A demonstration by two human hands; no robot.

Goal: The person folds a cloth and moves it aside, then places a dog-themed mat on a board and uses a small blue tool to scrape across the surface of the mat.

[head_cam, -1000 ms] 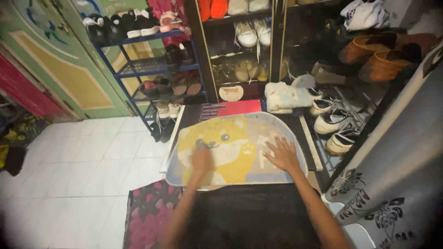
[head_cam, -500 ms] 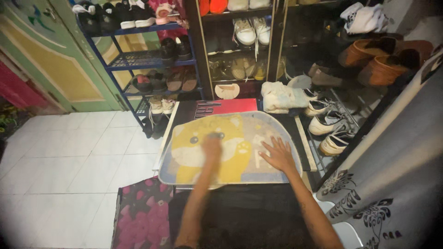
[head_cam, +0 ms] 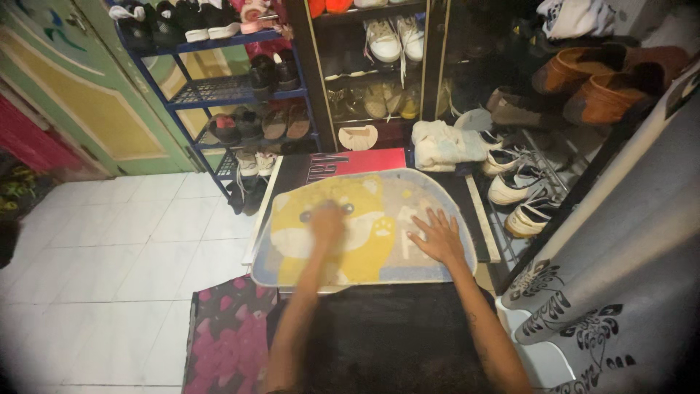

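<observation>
White tile floor point(head_cam: 109, 248) fills the left of my head view; dead centre, a mat point(head_cam: 364, 226) with a yellow cartoon animal lies flat on a dark low surface. My left hand point(head_cam: 328, 219) rests on the animal's face — blurred, so I cannot tell whether its fingers are spread or curled. My right hand point(head_cam: 437, 235) lies flat on the mat at about 3 o'clock, fingers apart, gripping nothing. I judge the mat soft, light and floppy; best taken at an edge or corner. At 12 o'clock, a red sheet point(head_cam: 357, 162) peeks from under it, with a blue rack point(head_cam: 219, 91) and dark shelf point(head_cam: 372, 73) of shoes behind. White sneakers point(head_cam: 521, 186) crowd 2 o'clock, and a floral rug point(head_cam: 230, 339) lies at 7 — close quarters.
</observation>
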